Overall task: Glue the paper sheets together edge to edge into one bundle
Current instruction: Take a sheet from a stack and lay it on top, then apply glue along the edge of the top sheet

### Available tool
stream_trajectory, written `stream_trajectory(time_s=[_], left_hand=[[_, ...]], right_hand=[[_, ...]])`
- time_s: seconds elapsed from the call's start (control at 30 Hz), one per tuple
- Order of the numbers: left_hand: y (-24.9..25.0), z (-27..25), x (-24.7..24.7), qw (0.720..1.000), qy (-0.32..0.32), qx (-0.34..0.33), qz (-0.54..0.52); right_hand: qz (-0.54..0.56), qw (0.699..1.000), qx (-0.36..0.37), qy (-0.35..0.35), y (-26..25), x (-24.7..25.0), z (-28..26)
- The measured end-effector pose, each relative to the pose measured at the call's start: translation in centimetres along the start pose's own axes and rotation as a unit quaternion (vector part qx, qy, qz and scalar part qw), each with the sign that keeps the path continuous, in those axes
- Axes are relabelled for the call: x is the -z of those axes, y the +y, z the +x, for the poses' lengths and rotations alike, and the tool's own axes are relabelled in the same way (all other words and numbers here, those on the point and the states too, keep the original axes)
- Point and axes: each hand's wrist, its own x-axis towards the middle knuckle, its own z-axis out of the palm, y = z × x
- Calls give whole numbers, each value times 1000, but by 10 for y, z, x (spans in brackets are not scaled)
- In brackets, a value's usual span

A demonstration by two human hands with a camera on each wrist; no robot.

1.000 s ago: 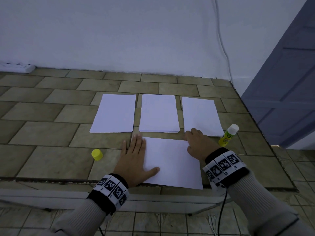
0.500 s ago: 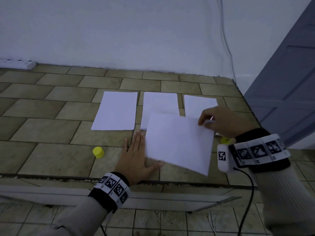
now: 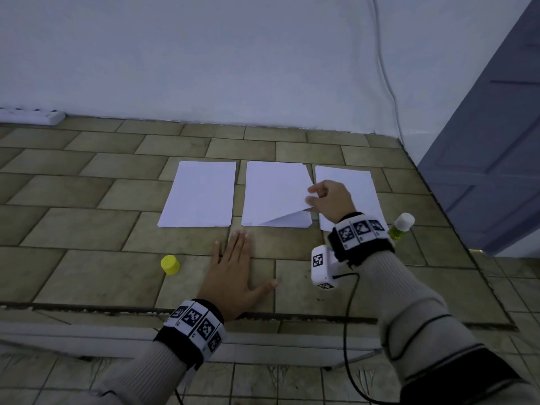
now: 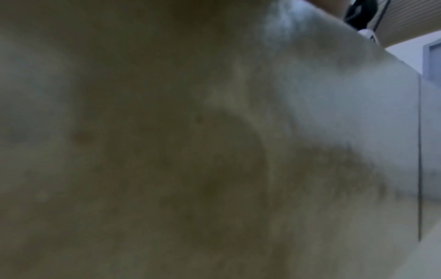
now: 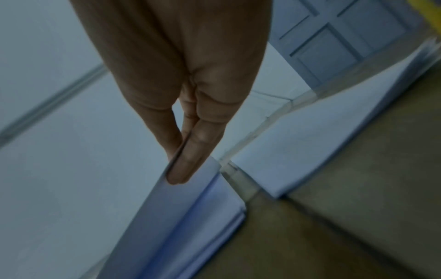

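Pinched between thumb and fingers (image 5: 183,166) of the right hand (image 3: 330,201) was the right edge of a loose sheet (image 3: 274,194), its near right corner lifted off the middle stack (image 3: 287,222) while the rest lay over that stack. Right wrist view showed the sheet edge clamped between the thumb and a straight finger, the stack's layered edge just below. Left hand (image 3: 233,270) lay flat, palm down, fingers straight and thumb spread, on the tiled table (image 3: 87,238), holding nothing, just in front of the middle stack. Left wrist view was a blurred smear of tile; nothing readable there.

Left stack (image 3: 198,195) sat just left of the middle stack, with a narrow strip of tile between them. Right stack (image 3: 365,188) sat just right of it, partly hidden by the right hand and wrist. Glue stick (image 3: 401,228), white tip up and tilted, stood right of the right stack. Yellow cap (image 3: 170,264) stood well apart from the glue stick, in front of the left stack and just left of the left hand.
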Motion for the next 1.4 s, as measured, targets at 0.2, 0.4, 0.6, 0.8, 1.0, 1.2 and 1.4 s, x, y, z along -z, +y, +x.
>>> stream_trajectory(time_s=[0.2,0.4,0.6,0.8,1.0,1.2,1.4], left_hand=[[0,1,0,1000,8,-6,-1],[0,1,1,1000,-5,-5,27],[0,1,2,1000,-7,-3,24],[0,1,2,1000,-10,-2,24],[-1,1,2,1000,-7,0,17],[-1,3,14,996,-9,12,-88],[7,2,72,953,-29,28,-300]], right_hand=[[-66,997,-25,-30,6,-22,7],[-184,980,-35,-62,5,-25,7],[-243,966,-14,-85,-1,-29,4],[-340,936,-16,-89,-3,-35,1],[-303,950,-11,-69,-7,-34,-5],[-102,988,102,49,-18,1,-35],[7,946,217,240,-8,52,-68]])
